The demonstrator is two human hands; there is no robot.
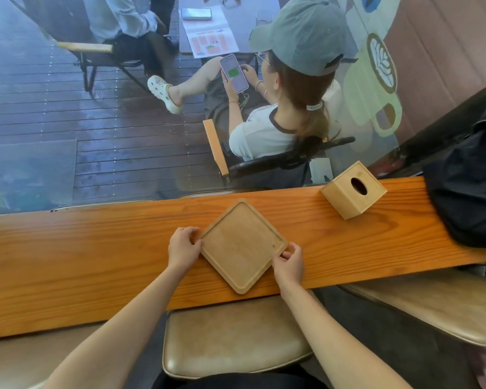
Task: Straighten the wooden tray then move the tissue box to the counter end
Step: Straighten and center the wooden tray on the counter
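A square wooden tray point(240, 245) lies on the orange wooden counter point(96, 262), turned like a diamond, its near corner over the counter's front edge. My left hand point(183, 248) grips the tray's left corner. My right hand point(289, 263) pinches its right corner. A cube-shaped wooden tissue box point(352, 190) with an oval hole on top stands to the right, at the counter's back edge, apart from both hands.
A black bag point(469, 186) covers the counter's right end. Tan stools point(233, 338) stand under the counter in front of me. Beyond the glass window, a person in a cap point(292, 88) sits on a chair looking at a phone.
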